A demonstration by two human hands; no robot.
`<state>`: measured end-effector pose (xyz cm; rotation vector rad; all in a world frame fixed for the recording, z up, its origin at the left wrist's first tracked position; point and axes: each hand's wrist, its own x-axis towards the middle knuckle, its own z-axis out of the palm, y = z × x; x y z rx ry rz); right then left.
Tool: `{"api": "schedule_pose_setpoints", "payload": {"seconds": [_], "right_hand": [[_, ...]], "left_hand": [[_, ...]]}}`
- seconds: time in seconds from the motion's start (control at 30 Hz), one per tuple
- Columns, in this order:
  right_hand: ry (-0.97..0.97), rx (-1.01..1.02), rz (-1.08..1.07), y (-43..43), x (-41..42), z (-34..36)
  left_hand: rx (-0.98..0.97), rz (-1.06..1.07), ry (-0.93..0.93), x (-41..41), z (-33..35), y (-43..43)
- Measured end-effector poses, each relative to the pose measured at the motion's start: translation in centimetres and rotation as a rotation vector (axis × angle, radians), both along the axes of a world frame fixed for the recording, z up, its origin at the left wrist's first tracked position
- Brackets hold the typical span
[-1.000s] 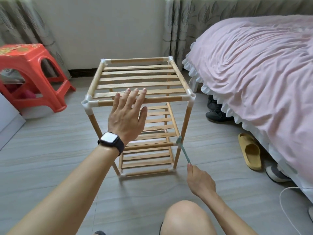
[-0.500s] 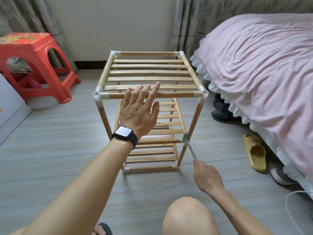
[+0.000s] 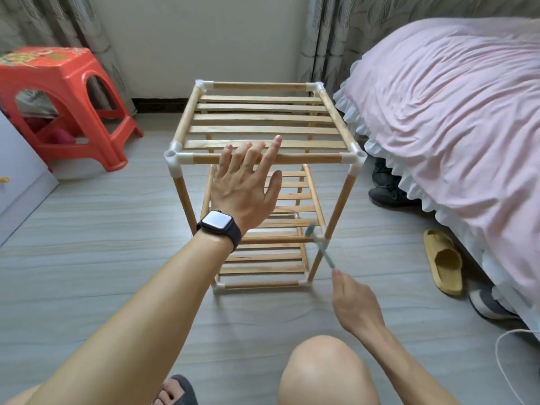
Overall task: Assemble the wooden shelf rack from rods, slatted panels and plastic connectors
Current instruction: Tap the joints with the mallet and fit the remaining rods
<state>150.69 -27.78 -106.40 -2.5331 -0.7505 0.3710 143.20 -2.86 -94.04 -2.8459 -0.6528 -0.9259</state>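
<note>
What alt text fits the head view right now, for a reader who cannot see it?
An open left hand lies over the front top rod of a three-tier wooden rack on the floor, while the right hand holds a small green hammer at the middle shelf's front right connector. A red stool stands left, a pink bed right.

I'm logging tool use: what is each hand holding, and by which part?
The right hand pinches a green hammer by the end of its handle. The left hand holds nothing; its straight fingers rest on the rack's top front rod.
</note>
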Motion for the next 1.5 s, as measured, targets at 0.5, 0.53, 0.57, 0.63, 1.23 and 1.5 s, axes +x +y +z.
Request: {"api": "schedule_pose_setpoints", "payload": {"seconds": [0.5, 0.53, 0.57, 0.63, 1.23, 1.5], "right_hand": [[0.064, -0.120, 0.026, -1.1, -0.7, -2.3], [0.071, -0.081, 0.012, -1.3, -0.7, -2.2], [0.075, -0.052, -0.002, -1.3, -0.9, -1.9], [0.082, -0.018, -0.012, -1.2, -1.0, -1.5], [0.116, -0.042, 0.354, 4.3, -5.2, -0.3], [0.140, -0.033, 0.388, 7.3, -6.8, -0.6]], "left_hand": [[0.075, 0.003, -0.122, 0.6, 0.4, 0.4], [0.068, -0.002, -0.097, 0.9, 0.6, 0.2], [0.072, -0.001, -0.066, 1.2, 0.7, 0.0], [0.108, -0.019, -0.019, 2.0, 1.5, -0.8], [-0.137, -0.092, 0.059, -10.4, 2.3, 4.9], [-0.151, -0.150, -0.104, -10.1, 0.1, 5.8]]}}
